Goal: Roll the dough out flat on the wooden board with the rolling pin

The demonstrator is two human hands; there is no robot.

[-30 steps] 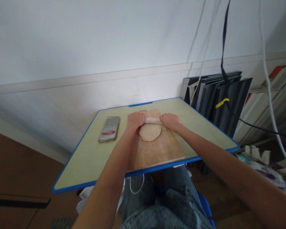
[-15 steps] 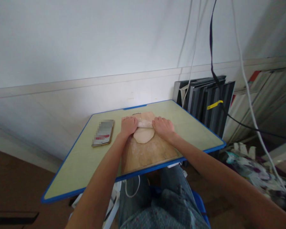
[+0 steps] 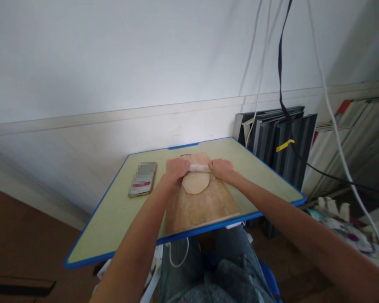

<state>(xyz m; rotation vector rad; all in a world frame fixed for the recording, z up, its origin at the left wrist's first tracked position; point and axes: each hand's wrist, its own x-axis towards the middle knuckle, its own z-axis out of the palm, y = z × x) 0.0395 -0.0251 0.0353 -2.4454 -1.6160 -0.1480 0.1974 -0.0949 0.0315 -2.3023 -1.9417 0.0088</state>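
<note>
A pale, flour-dusted rolling pin [image 3: 199,168] lies crosswise at the far edge of a flat, roundish sheet of dough [image 3: 196,183]. My left hand [image 3: 177,167] is closed over the pin's left end, and my right hand [image 3: 221,168] over its right end. Both pin ends are hidden under my fingers. Beneath the dough is a wooden board [image 3: 202,210] with traces of flour, reaching to the table's near edge.
The pale green table [image 3: 113,227] has a blue rim and stands against a white wall [image 3: 145,63]. A phone [image 3: 142,180] lies left of the board. Dark folded panels [image 3: 281,134] lean at the right, with a black cable [image 3: 280,63] and a white cable [image 3: 331,113] hanging nearby.
The whole view has shifted slightly, so everything sits a little lower and further right. Both hands remain on the rolling pin at the dough's far side, with their fingers lying flatter over it.
</note>
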